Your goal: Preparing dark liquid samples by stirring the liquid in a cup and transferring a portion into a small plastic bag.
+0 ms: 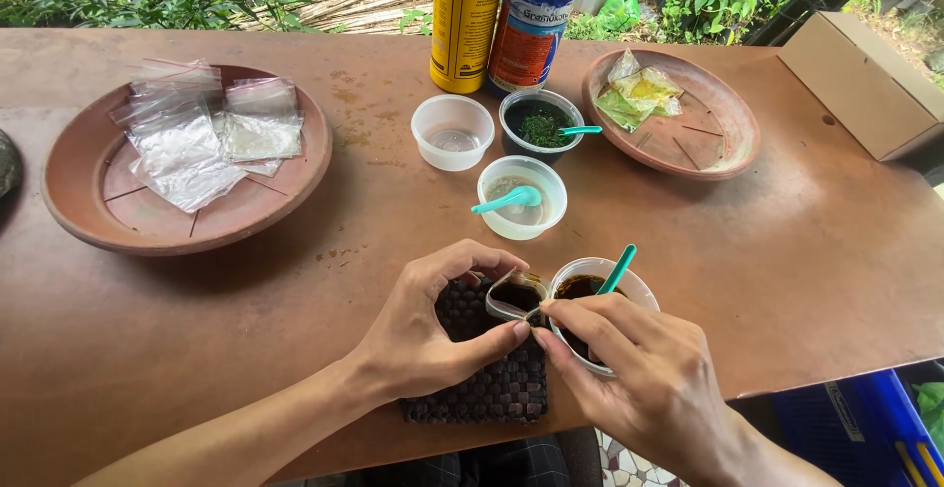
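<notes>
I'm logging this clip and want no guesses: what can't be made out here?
- Small bag between left hand and right hand: fingers hide most of it, head view.
- Dark liquid cup: right hand covers its near side.
- Yellow can, blue bottle: tops cut by the upper edge.

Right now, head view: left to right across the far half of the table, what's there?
Clay dish of clear bags → yellow can → blue bottle → clay dish of yellowish packets → cardboard box.

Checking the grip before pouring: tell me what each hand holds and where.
Both the left hand and right hand pinch the open rim of a small clear bag of dark liquid, spreading its mouth.
</notes>
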